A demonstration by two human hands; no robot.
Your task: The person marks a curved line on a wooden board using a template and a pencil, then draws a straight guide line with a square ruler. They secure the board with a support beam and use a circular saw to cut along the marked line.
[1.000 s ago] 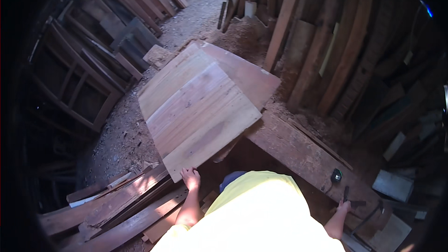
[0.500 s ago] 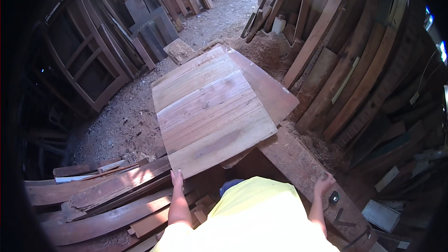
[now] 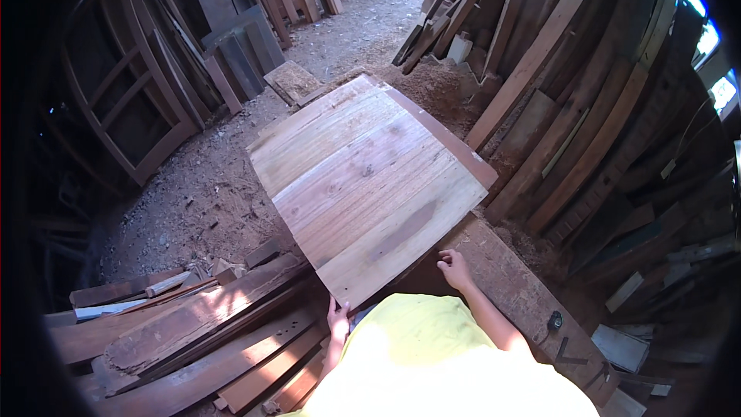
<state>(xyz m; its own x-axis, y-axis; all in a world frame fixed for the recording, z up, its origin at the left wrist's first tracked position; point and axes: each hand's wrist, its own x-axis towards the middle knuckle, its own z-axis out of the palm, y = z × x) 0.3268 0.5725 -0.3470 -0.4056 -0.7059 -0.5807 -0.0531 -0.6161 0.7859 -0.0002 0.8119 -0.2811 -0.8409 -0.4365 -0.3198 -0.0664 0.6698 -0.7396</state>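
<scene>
A broad wooden panel (image 3: pixel 367 177) made of several joined boards lies in front of me. Under it, a second flat panel (image 3: pixel 485 172) shows along the right edge. My left hand (image 3: pixel 338 318) grips the near left corner of the top panel, thumb and fingers closed round its edge. Just off the panel's near right edge, over the workbench (image 3: pixel 502 262), my right hand (image 3: pixel 455 267) has its fingers curled together. Whatever they may hold is too small to tell. On the bench behind that hand lie a small black tape measure (image 3: pixel 555 320) and a dark L-shaped square (image 3: pixel 570 353).
Long planks (image 3: pixel 224 340) are stacked at the near left. Tall boards (image 3: pixel 532 54) lean along the right, and a door frame (image 3: pixel 127 100) leans at the left. Sawdust (image 3: pixel 440 93) is heaped beyond the panels; wood chips litter the ground.
The top panel has turned, its near left corner moving right and toward me with my left hand. My right hand has moved left from the tape measure to near the panel's edge.
</scene>
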